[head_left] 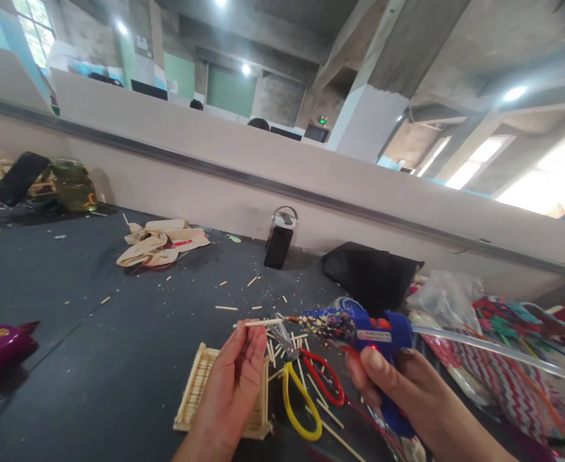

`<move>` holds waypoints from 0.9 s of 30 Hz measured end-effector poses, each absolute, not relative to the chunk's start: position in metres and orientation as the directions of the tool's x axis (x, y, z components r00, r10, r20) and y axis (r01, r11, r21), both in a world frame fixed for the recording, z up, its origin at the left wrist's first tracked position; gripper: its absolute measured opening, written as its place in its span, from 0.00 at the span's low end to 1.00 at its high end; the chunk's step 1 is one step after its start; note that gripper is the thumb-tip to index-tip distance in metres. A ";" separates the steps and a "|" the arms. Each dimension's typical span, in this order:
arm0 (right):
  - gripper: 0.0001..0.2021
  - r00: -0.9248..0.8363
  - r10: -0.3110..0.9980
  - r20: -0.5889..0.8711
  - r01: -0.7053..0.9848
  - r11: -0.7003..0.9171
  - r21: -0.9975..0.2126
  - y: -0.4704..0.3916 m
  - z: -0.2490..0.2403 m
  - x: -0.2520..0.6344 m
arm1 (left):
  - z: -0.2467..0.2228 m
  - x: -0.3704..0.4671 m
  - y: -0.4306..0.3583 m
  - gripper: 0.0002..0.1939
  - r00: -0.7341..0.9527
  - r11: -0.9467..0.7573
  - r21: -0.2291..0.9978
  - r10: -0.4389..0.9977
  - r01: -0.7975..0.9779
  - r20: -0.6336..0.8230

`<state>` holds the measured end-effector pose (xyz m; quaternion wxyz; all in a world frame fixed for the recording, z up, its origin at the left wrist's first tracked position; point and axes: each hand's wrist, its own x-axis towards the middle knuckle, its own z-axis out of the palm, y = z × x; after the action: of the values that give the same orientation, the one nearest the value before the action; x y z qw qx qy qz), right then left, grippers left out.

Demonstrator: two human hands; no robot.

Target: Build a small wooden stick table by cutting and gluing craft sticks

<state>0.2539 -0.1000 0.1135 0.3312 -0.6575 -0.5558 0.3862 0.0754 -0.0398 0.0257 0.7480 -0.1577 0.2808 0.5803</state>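
My left hand [238, 378] pinches a thin wooden stick [261, 323] between thumb and fingers. In my right hand [402, 378] is a blue hot glue gun [383, 332], its nozzle crusted with bits and its tip touching or very near the stick's right end. A long clear glue stick [494, 353] sticks out of the gun's back. Below my left hand lies a small frame of wooden sticks [195, 385], partly hidden by the hand. Scissors with red and yellow handles [302, 410] rest between my hands, beside scattered loose sticks [330, 417].
Along the partition stand a phone [278, 247] leaning on a lidded cup [285, 219], a black pouch [373, 273] and crumpled tan cloth [161, 242]. A purple object [8, 346] is at left, a jar [73, 186] farther back. Plastic-wrapped craft supplies [498, 359] crowd the right.
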 end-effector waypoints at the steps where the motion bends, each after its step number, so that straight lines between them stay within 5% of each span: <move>1: 0.28 0.085 0.985 -0.147 0.472 -0.170 -0.865 -0.100 0.113 0.254 | 0.025 0.076 -0.040 0.14 0.170 0.279 0.090 0.778 -0.956 -0.604; 27: 0.29 0.078 0.978 -0.195 0.389 -0.210 -0.897 -0.097 0.104 0.256 | 0.022 0.079 -0.038 0.14 0.201 0.294 0.064 0.780 -0.954 -0.592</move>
<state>0.2558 -0.0967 0.1039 0.3434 -0.6488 -0.5266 0.4287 0.0789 -0.0380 0.0224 0.7580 -0.1609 0.2691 0.5720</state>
